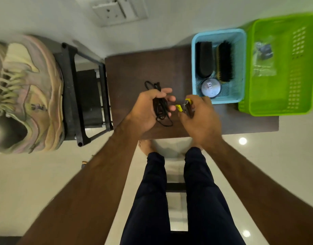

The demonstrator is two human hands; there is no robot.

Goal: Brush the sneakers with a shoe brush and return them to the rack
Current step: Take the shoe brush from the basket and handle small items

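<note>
A pale pink and cream sneaker [26, 92] lies on top of the black shoe rack [70, 89] at the left. My left hand [148, 108] holds a bundle of black cord [160, 105] over the dark brown table [134, 71]. My right hand [200, 119] grips a small yellow and metal tool [185, 107] just right of the cord. Two black-bristled shoe brushes [224, 61] and a round tin [211, 87] lie in the light blue basket [240, 68] at the back right of the table.
A green plastic basket [293, 96] with a clear packet inside stands right of the blue one. A wall socket [115, 9] is on the wall behind. My legs and bare feet show below the table's near edge, on a glossy tiled floor.
</note>
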